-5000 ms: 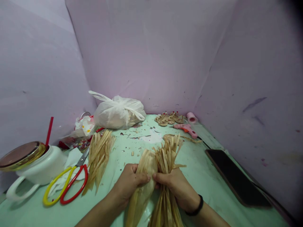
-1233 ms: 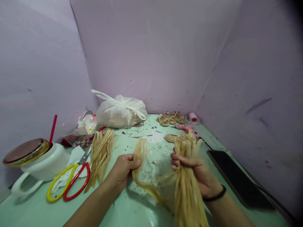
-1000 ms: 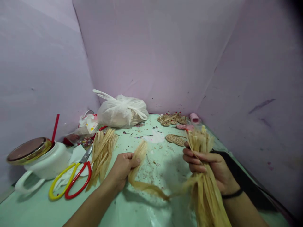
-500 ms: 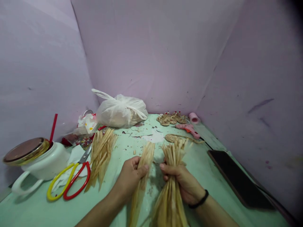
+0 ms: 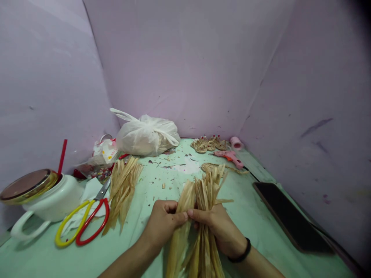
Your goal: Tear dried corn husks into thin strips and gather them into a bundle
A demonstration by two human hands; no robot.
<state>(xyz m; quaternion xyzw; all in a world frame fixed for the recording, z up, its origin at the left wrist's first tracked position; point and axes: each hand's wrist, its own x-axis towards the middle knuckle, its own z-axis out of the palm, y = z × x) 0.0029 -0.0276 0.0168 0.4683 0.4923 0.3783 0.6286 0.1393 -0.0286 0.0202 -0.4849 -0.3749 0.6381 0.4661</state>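
Note:
Between thumb and fingers, my left hand (image 5: 164,224) grips a few flat, pale straw-coloured dried leaf strips (image 5: 177,251). Wrapped round a thicker bundle of dried leaf strips (image 5: 204,247) is my right hand (image 5: 220,226), with a black band on its wrist. The two thumbs meet or nearly meet between the bundles, whose upper ends fan out above my hands. To the left, another pile of dried strips (image 5: 123,189) lies on the table beside scissors (image 5: 97,197) with one yellow and one red handle.
On the left stands a white mug (image 5: 62,197) with a lid (image 5: 29,185) and red straw. A tied plastic bag (image 5: 147,137) sits at the back. Braided pieces (image 5: 208,144), a pink glue gun (image 5: 230,157) and a pink roll (image 5: 236,143) lie back right; a phone (image 5: 290,216) lies right.
My hands have come together; the left hand's strips have moved right, close against the bundle in my right hand. The view has shifted slightly.

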